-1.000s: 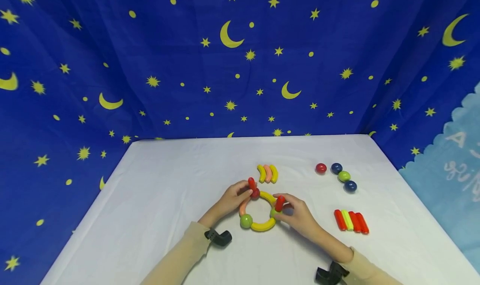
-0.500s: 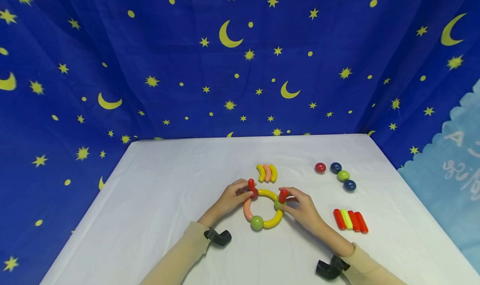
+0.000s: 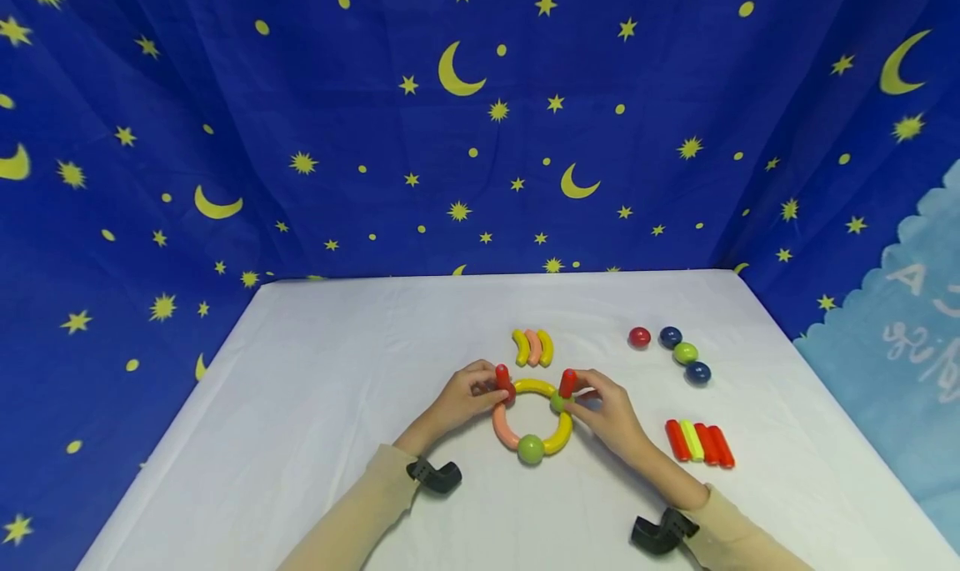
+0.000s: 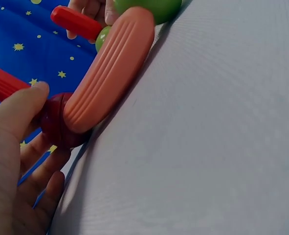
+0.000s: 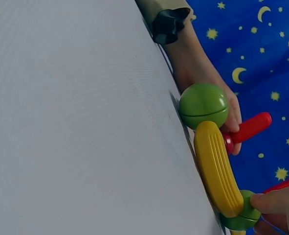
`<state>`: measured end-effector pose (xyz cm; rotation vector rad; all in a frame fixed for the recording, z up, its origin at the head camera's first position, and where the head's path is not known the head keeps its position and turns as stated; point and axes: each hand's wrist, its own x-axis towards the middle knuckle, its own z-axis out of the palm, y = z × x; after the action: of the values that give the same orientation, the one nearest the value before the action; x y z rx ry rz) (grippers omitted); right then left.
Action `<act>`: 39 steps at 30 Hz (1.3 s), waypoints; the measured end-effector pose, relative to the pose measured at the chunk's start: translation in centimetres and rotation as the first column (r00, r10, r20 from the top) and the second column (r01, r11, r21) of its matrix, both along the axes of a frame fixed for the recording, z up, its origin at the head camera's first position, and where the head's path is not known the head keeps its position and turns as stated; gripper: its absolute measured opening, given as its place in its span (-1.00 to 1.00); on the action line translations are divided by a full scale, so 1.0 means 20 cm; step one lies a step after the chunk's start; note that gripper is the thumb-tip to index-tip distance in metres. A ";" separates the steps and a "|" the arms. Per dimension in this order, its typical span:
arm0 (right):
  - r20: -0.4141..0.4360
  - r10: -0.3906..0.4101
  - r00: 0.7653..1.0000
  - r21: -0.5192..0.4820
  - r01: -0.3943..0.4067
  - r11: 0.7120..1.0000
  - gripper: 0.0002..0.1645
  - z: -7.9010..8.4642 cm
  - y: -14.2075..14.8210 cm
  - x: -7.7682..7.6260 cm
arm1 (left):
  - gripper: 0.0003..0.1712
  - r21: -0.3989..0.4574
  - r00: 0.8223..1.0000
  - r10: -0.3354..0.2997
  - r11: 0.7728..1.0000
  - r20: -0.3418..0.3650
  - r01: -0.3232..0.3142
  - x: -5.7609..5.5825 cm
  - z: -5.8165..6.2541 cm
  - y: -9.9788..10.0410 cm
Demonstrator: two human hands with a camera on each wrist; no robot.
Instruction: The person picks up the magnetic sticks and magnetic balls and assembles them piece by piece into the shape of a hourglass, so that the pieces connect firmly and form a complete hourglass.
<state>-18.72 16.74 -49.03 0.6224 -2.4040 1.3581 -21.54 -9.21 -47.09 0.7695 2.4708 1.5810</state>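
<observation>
At back and sides, a blue moon-and-star curtain point(image 3: 375, 121). Before it, a white worktop point(image 3: 337, 329), apparently cloth-covered, with loose bars point(image 3: 703, 443) and loose balls point(image 3: 686, 353) to the right. Near its middle, a ring point(image 3: 558, 435) of curved pieces point(image 4: 112, 71) and balls point(image 3: 531, 449). Looks light, stiff and smooth, probably slippery, hardly fragile, perhaps apt to come apart; best held by the balls. Pinched in the left hand point(image 3: 459, 398), a red ball point(image 4: 56, 122); in the right hand point(image 3: 611, 414), a green ball point(image 5: 250, 211); atop each, a roughly upright red stick point(image 3: 567, 383).
</observation>
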 end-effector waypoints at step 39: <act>-0.006 -0.437 0.899 0.381 0.406 0.830 -0.55 0.10 0.45 0.25 | -0.53 -0.142 0.951 -0.308 0.943 -0.037 0.300 -0.07 -0.16 -0.02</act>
<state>-13.79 25.75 -47.07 0.0924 -2.6780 0.7592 -22.87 -9.57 -50.23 1.1252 2.3260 1.2869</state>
